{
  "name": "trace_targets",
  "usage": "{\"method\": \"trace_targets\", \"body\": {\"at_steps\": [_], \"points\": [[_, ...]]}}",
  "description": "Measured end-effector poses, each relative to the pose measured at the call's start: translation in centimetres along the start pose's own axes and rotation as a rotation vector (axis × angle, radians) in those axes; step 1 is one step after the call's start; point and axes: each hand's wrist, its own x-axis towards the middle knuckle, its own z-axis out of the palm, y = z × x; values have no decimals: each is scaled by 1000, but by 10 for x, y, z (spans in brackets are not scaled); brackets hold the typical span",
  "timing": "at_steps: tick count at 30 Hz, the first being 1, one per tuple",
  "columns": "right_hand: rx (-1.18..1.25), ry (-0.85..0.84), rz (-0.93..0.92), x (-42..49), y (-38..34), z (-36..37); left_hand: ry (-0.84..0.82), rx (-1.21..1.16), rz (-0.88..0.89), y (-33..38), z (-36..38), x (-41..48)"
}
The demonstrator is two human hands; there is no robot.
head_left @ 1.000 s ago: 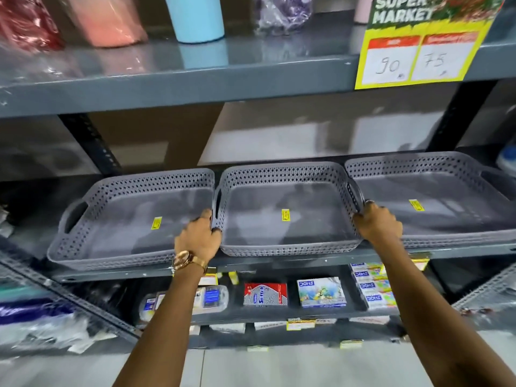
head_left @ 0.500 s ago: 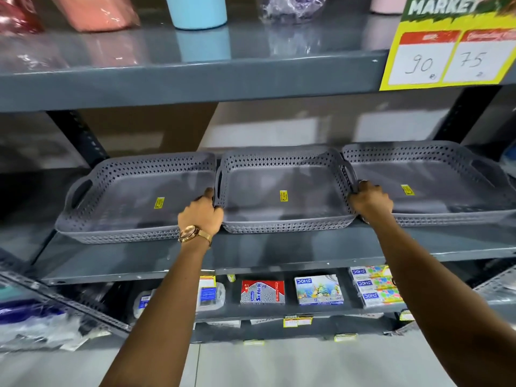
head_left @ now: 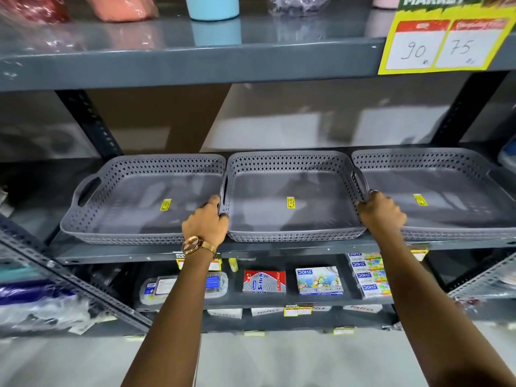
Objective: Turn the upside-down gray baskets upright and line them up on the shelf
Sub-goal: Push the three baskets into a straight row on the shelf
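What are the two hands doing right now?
Left hand: closed on the left end of the middle basket.
Right hand: closed on the same basket's right end.

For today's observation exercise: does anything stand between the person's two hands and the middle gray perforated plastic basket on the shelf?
Nothing visible does. The left hand and right hand already grip the middle gray perforated plastic basket at its side handles, between its two neighbours.
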Motion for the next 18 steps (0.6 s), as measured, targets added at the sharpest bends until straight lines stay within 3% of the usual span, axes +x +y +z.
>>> {"method": "trace_targets", "body": {"at_steps": [18], "points": [[-21,-7,-72,-2,10,-2,9,3,-22,5,-5,-15]]}}
